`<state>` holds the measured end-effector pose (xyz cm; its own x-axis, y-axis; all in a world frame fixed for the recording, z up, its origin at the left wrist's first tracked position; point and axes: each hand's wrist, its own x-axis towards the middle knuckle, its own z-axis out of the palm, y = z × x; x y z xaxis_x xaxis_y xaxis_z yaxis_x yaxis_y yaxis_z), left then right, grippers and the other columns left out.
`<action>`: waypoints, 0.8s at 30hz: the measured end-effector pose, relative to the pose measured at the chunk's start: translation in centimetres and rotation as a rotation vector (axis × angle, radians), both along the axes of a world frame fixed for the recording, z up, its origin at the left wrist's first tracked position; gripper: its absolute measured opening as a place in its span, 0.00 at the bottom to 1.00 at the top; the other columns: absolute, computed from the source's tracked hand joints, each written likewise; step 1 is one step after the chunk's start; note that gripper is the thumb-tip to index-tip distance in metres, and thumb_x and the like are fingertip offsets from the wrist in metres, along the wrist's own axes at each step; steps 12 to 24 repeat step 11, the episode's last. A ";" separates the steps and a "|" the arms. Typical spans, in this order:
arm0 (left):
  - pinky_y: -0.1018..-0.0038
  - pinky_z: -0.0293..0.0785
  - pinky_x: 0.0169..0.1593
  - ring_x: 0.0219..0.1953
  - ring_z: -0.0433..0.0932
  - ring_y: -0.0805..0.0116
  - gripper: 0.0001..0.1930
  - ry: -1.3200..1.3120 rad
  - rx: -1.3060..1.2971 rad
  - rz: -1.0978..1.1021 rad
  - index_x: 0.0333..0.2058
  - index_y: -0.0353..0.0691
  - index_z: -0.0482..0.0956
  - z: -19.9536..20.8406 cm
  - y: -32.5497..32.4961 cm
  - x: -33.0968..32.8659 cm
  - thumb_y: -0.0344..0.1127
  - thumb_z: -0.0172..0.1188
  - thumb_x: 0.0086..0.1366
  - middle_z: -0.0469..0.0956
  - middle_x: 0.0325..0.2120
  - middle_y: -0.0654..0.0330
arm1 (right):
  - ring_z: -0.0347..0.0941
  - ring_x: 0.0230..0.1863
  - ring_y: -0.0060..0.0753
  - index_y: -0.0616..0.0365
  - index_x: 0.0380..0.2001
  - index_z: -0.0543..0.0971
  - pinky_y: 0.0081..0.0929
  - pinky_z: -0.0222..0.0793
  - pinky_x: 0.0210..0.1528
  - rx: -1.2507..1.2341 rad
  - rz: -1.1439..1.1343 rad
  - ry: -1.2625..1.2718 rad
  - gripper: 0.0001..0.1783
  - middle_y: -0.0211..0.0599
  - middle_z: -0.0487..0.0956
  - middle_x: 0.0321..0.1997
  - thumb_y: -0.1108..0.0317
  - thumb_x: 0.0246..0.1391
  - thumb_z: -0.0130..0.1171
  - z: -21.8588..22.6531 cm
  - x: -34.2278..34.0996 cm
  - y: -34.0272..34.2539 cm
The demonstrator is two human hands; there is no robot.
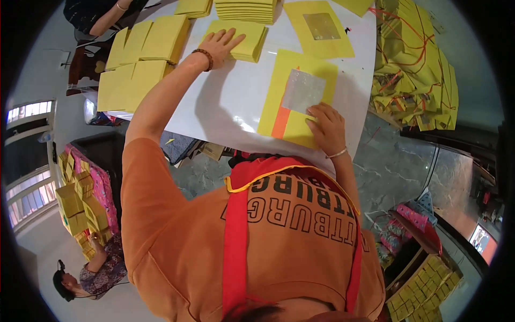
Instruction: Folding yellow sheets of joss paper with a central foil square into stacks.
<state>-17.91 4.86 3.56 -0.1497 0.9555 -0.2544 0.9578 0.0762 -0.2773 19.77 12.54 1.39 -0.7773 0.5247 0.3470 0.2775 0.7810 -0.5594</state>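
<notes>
My left hand [219, 48] lies with its fingers spread on top of a small stack of folded yellow paper pieces [249, 45]. Nearer to me on the right, a flat yellow paper sheet [271, 94] bears an orange strip [280, 124] and a shiny clear plastic square [303, 90]. Fingers apart and slightly bent, my right hand [328, 127] rests on this sheet, its fingertips by the square's lower right corner. Beyond it is another yellow sheet [295, 21] with a clear window.
Yellow stacks [142, 43] line the white table's [225, 110] left side, with a taller pile [245, 11] at the far edge. Tied yellow bundles [413, 64] stand off the right edge. One person's arm [110, 19] shows far left; another person [88, 273] is lower left beside yellow stacks.
</notes>
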 end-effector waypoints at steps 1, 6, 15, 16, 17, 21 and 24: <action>0.59 0.51 0.61 0.62 0.51 0.52 0.48 -0.017 0.016 -0.001 0.63 0.56 0.40 0.4 -0.1 0.1 0.26 0.56 0.45 0.46 0.62 0.52 | 0.68 0.49 0.37 0.51 0.37 0.77 0.33 0.58 0.49 0.002 0.030 -0.022 0.14 0.34 0.74 0.43 0.66 0.43 0.60 -0.4 -0.1 0.2; 0.59 0.58 0.57 0.57 0.60 0.52 0.42 -0.147 0.299 -0.070 0.62 0.50 0.48 1.8 -1.2 3.9 0.27 0.56 0.47 0.56 0.58 0.51 | 0.66 0.51 0.39 0.52 0.35 0.77 0.35 0.61 0.49 -0.101 0.064 0.026 0.13 0.34 0.73 0.44 0.66 0.42 0.61 -2.0 0.4 0.6; 0.60 0.63 0.53 0.50 0.69 0.54 0.27 -0.752 0.268 -0.244 0.52 0.44 0.67 1.6 -4.2 12.7 0.35 0.60 0.50 0.71 0.45 0.49 | 0.65 0.53 0.42 0.53 0.37 0.77 0.36 0.60 0.54 -0.198 0.072 0.110 0.14 0.37 0.73 0.46 0.66 0.43 0.61 -3.0 0.6 0.5; 0.60 0.63 0.53 0.50 0.69 0.54 0.27 -0.752 0.268 -0.244 0.52 0.44 0.67 1.6 -4.2 12.7 0.35 0.60 0.50 0.71 0.45 0.49 | 0.65 0.53 0.42 0.53 0.37 0.77 0.36 0.60 0.54 -0.198 0.072 0.110 0.14 0.37 0.73 0.46 0.66 0.43 0.61 -3.0 0.6 0.5; 0.60 0.63 0.53 0.50 0.69 0.54 0.27 -0.752 0.268 -0.244 0.52 0.44 0.67 1.6 -4.2 12.7 0.35 0.60 0.50 0.71 0.45 0.49 | 0.65 0.53 0.42 0.53 0.37 0.77 0.36 0.60 0.54 -0.198 0.072 0.110 0.14 0.37 0.73 0.46 0.66 0.43 0.61 -3.0 0.6 0.5; 0.60 0.63 0.53 0.50 0.69 0.54 0.27 -0.752 0.268 -0.244 0.52 0.44 0.67 1.6 -4.2 12.7 0.35 0.60 0.50 0.71 0.45 0.49 | 0.65 0.53 0.42 0.53 0.37 0.77 0.36 0.60 0.54 -0.198 0.072 0.110 0.14 0.37 0.73 0.46 0.66 0.43 0.61 -3.0 0.6 0.5; 0.60 0.63 0.53 0.50 0.69 0.54 0.27 -0.752 0.268 -0.244 0.52 0.44 0.67 1.6 -4.2 12.7 0.35 0.60 0.50 0.71 0.45 0.49 | 0.65 0.53 0.42 0.53 0.37 0.77 0.36 0.60 0.54 -0.198 0.072 0.110 0.14 0.37 0.73 0.46 0.66 0.43 0.61 -3.0 0.6 0.5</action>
